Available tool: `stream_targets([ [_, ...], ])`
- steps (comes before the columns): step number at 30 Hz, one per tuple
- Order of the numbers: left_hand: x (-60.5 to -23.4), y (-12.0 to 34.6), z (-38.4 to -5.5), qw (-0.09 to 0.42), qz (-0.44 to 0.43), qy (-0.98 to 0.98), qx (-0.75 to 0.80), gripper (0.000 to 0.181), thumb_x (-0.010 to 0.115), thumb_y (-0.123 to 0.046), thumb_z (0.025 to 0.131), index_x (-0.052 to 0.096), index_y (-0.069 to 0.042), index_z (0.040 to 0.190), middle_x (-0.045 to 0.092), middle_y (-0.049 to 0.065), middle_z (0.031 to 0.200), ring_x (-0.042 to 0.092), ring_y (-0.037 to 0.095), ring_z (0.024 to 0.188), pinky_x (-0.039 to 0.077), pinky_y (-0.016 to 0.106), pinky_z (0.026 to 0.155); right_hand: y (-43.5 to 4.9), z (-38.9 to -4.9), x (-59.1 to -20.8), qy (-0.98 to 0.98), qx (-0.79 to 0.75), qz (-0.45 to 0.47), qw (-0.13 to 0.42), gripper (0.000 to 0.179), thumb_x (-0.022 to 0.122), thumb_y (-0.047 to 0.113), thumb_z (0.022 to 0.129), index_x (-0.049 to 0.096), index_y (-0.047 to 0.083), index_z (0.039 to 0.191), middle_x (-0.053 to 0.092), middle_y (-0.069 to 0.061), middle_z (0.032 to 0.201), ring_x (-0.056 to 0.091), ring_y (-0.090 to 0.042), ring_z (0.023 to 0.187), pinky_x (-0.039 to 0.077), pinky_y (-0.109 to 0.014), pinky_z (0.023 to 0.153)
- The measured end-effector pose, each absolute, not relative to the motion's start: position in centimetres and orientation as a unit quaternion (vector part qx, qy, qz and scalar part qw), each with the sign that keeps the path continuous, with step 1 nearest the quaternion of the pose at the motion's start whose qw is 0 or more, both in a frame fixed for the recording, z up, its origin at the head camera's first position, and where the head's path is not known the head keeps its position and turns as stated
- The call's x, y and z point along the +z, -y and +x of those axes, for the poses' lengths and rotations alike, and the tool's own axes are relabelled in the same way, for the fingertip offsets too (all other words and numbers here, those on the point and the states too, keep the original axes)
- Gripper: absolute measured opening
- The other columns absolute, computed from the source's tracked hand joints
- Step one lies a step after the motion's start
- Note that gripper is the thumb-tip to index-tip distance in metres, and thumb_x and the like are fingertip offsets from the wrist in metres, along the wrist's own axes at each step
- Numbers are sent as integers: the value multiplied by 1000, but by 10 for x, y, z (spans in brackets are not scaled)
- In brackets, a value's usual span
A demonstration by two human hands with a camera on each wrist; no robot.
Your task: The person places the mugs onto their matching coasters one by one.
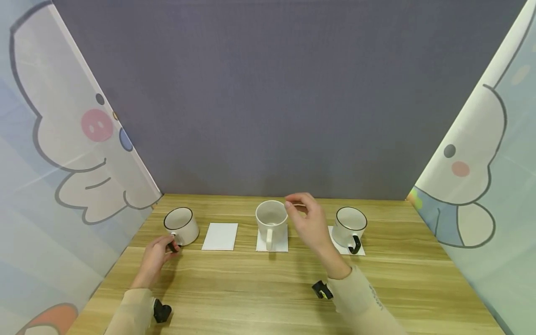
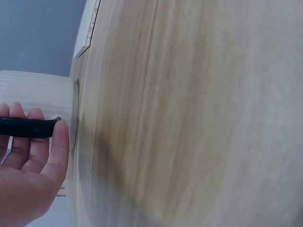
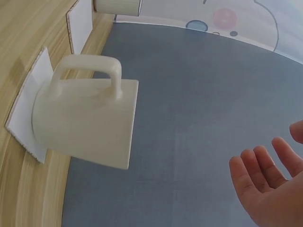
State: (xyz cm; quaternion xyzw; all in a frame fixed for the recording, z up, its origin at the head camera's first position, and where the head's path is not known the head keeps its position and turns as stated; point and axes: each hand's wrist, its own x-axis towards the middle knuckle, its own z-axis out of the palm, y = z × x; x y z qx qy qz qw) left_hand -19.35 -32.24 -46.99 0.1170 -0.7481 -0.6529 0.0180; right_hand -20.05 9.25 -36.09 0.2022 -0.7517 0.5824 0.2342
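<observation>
At the left of the table stands a white mug [image 1: 182, 228] with a dark rim and a black handle [image 2: 28, 127]. My left hand [image 1: 156, 257] grips that handle, its fingers passing through behind it and the thumb at its lower end. A plain white mug [image 1: 271, 223] sits upright on a white square coaster [image 1: 281, 244] in the middle, handle toward me. Beside its rim hovers my right hand [image 1: 309, 224], holding nothing, fingers loosely bent; the right wrist view shows it apart from the mug.
Between the left and middle mugs lies a bare white coaster [image 1: 220, 236]. To the right, another white mug [image 1: 350, 226] with dark rim and black handle stands on a coaster [image 1: 335, 235]. A grey panel [image 1: 268, 97] closes the table's back, with printed curtains [image 1: 473, 139] on both sides.
</observation>
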Motion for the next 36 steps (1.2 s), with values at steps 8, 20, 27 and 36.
stream_targets([
  [8,-471,323,-197,14,136,737,-662,30,43,-21,110,59,2,99,61,2,88,62,14,86,55,33,86,-83,-200,-360,745,593,211,222,14,68,3,95,70,-2,108,67,-18,107,65,-24,99,55,-31,91],
  [20,-471,322,-197,16,138,738,-660,31,43,-21,110,59,2,97,60,2,86,61,14,83,55,33,84,-71,-200,-360,741,597,218,218,14,69,6,95,71,-1,107,67,-14,106,64,-24,100,55,-41,92],
  [27,-469,320,-197,23,132,746,-653,33,42,-24,110,58,4,100,61,3,88,62,17,86,55,34,85,-62,-202,-362,734,602,224,221,13,69,5,95,71,-1,106,67,-14,107,64,-26,100,55,-45,92],
  [36,-471,322,-197,20,134,746,-652,33,43,-24,110,59,3,99,62,3,88,63,17,86,55,34,84,-52,-204,-362,731,607,232,208,13,68,5,95,71,-1,106,67,-14,108,64,-26,101,55,-44,91],
])
